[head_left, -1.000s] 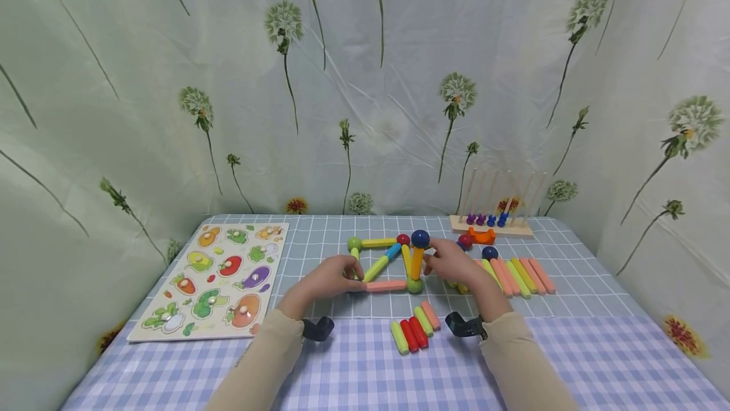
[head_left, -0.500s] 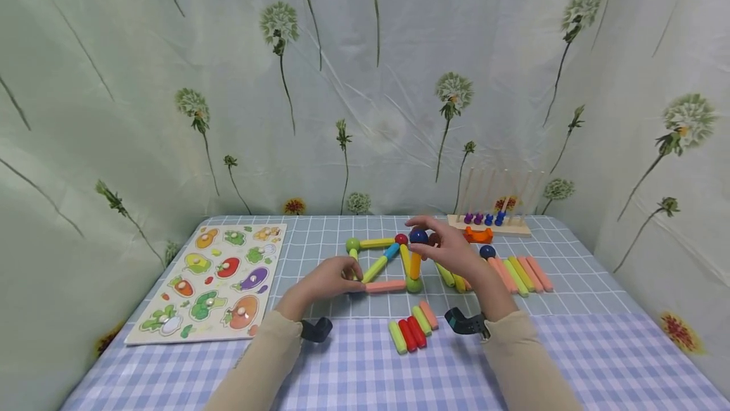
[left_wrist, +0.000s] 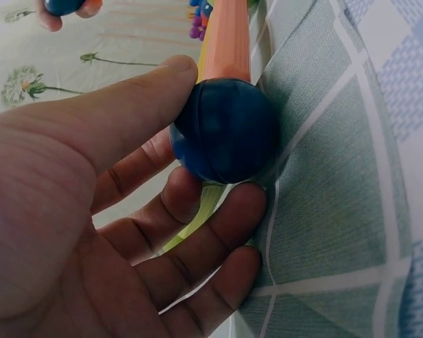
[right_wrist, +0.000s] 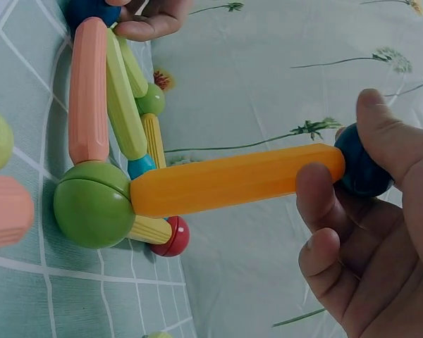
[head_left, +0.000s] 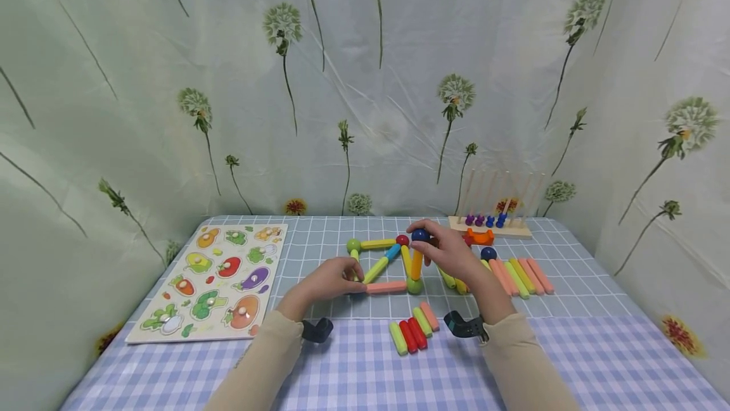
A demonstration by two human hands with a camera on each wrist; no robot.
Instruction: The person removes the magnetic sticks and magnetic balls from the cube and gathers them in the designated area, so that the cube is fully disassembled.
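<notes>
At the near left corner of a flat frame of sticks and balls, my left hand point(head_left: 329, 278) grips a dark blue ball point(left_wrist: 229, 130), mostly hidden in the head view. A pink stick point(head_left: 388, 287) runs from it to a green ball point(head_left: 414, 285). From that green ball an orange stick point(right_wrist: 236, 179) stands up, topped by another dark blue ball point(head_left: 421, 235). My right hand point(head_left: 447, 251) pinches this top ball between thumb and fingers. Yellow and lime sticks, a blue-and-lime diagonal point(head_left: 383, 261), a red ball point(head_left: 402, 240) and a second green ball point(head_left: 353, 244) form the rest.
A vegetable puzzle board point(head_left: 213, 281) lies at the left. Loose sticks point(head_left: 516, 277) and a blue ball point(head_left: 488, 253) are at the right, with short sticks point(head_left: 415, 330) in front. Behind stand a pegged wooden rack point(head_left: 496, 226) and an orange curved piece point(head_left: 481, 237).
My right hand has risen from beside the orange stick to the blue ball on top and now holds it. My left hand stays at the near left corner.
</notes>
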